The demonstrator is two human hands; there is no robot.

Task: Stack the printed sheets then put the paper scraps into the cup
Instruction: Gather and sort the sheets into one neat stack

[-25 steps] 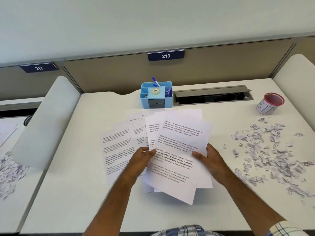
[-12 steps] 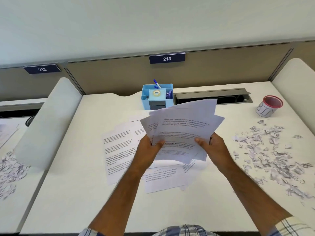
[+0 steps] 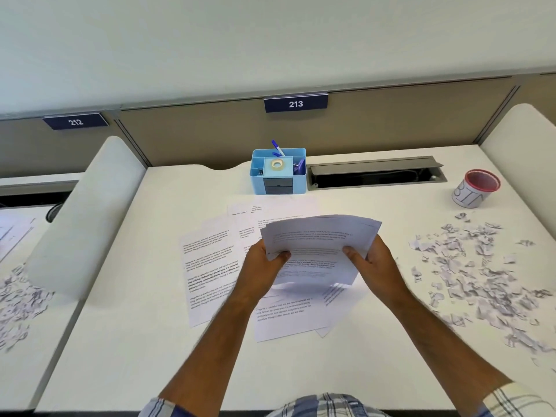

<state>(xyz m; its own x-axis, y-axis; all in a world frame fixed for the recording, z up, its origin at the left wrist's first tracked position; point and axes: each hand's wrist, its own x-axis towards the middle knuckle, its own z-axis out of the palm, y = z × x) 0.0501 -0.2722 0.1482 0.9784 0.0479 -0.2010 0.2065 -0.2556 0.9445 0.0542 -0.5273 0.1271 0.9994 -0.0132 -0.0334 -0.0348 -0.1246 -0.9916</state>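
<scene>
Head view: a sheaf of printed sheets (image 3: pixel 319 236) is gripped by left hand (image 3: pixel 264 263) and right hand (image 3: pixel 371 261); loose sheets (image 3: pixel 210 266) beneath could be scattered.

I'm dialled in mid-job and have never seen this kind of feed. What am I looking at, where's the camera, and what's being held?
There is no machine here: a person's bare hands work, filmed by one camera on their head looking down. The left hand and right hand each grip a side of a bundle of printed sheets lifted off the white desk. More printed sheets lie spread on the desk. On the right lie paper scraps, with the red-rimmed cup behind them. A blue desk organiser stands at the back.
</scene>
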